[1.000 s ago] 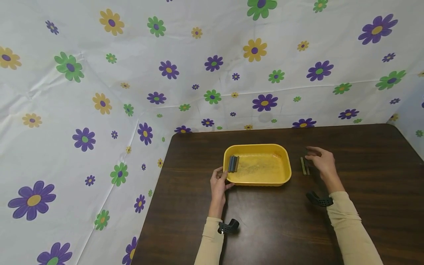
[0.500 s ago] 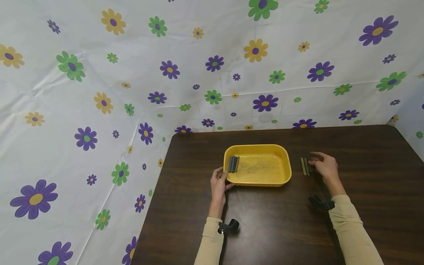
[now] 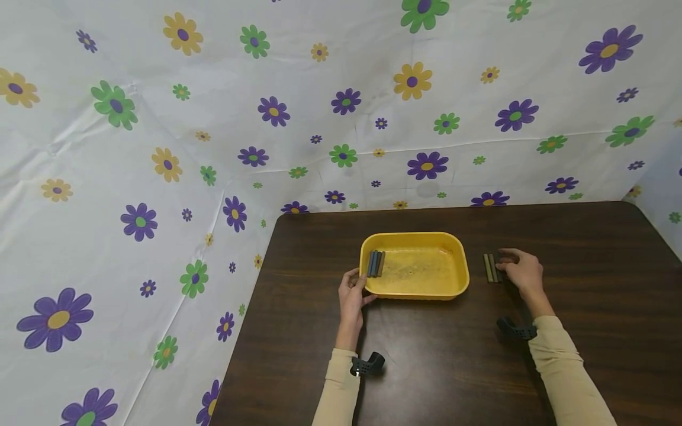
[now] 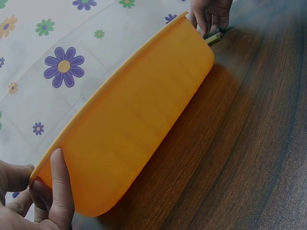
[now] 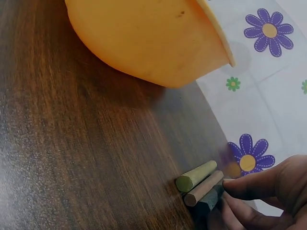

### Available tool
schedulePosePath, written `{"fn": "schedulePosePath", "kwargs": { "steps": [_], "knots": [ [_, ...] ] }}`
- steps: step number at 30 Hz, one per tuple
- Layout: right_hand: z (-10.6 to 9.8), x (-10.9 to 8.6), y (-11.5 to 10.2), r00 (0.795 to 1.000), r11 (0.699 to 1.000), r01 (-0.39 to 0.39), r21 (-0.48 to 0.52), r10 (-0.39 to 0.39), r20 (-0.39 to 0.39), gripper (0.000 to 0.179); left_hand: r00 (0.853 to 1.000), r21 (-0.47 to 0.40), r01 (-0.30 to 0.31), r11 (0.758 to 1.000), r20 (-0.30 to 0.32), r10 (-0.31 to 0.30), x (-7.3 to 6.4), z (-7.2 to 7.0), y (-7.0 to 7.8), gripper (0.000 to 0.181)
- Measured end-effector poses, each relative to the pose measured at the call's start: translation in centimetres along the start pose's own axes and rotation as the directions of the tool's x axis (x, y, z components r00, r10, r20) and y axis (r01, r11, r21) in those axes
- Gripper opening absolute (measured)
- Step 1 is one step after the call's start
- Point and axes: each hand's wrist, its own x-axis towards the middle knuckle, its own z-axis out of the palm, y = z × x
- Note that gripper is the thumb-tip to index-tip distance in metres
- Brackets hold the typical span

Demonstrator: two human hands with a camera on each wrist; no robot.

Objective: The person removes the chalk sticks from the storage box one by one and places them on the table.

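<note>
My left hand point(image 3: 351, 299) grips the near left corner of a yellow plastic tray point(image 3: 415, 295); in the left wrist view a finger lies against its outer wall point(image 4: 129, 120). Several dark and brown sticks point(image 3: 381, 264) lie side by side inside, at its left end. To the right of the tray, my right hand point(image 3: 524, 272) pinches a dark, angular, chalk-like stick point(image 5: 209, 201) between thumb and fingers, low at the tabletop. That stick lies alongside a brown stick point(image 5: 204, 188) and an olive-green stick point(image 5: 196, 176), all three roughly parallel. My fingers hide part of the dark one.
Everything stands on a dark wood-grain table point(image 3: 426, 355). A white flower-printed sheet point(image 3: 319, 118) hangs behind the table and along its left side. Each wrist wears a black strap mount, such as the right wrist mount point(image 3: 515, 329).
My right hand has moved slightly right and toward me, bringing the dark stick down beside the brown one. The left hand and the tray have stayed in place.
</note>
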Motion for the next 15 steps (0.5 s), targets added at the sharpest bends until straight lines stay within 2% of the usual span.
{"fn": "schedulePosePath", "kwargs": {
  "steps": [2, 5, 10, 15],
  "knots": [
    [0.0, 0.0, 0.0, 1.0, 1.0, 0.012, -0.011, -0.012, -0.012, 0.04, 1.0, -0.013, 0.009, 1.0, 0.0, -0.009, 0.4, -0.1, -0.6, 0.037],
    [0.1, 0.1, 0.0, 0.999, 0.999, 0.036, -0.031, -0.037, -0.032, 0.039, 1.0, -0.025, 0.018, 1.0, 0.004, -0.018, 0.5, -0.2, -0.7, 0.037],
    [0.4, 0.1, 0.0, 0.995, 0.996, 0.061, -0.06, -0.065, -0.071, 0.037, 1.0, -0.003, 0.02, 1.0, 0.014, -0.02, -0.3, 0.0, 0.8, 0.038],
    [0.5, 0.0, 0.0, 0.993, 0.999, 0.028, -0.037, -0.032, -0.111, 0.034, 1.0, -0.006, 0.028, 1.0, 0.014, -0.028, 0.5, -0.3, -0.4, 0.038]
  ]
}}
